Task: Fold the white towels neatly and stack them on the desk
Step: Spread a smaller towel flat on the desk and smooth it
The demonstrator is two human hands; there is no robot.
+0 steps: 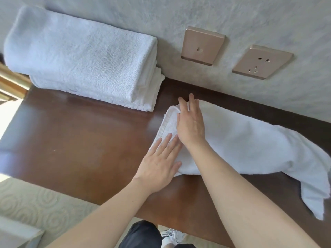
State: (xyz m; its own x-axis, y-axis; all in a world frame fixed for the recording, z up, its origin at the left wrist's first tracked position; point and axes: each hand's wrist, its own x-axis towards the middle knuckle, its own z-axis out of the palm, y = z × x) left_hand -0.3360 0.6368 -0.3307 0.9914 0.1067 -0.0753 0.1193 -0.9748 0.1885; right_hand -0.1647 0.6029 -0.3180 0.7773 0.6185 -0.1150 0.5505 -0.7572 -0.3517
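White towel [250, 147] lies on desk [80, 140], L hand [159, 165] & R hand [190, 124] flat on its end, fingers straight, gripping nothing. Folded stack [80, 59] near wall.

No text, label, brand or number can be read anywhere. The two wall plates, a switch [202, 46] and a socket [262, 62] on the far wall, carry only a small dark mark along their lower edges, too blurred to make out. The towels [80, 58] show plain white cloth with no tag or lettering visible.
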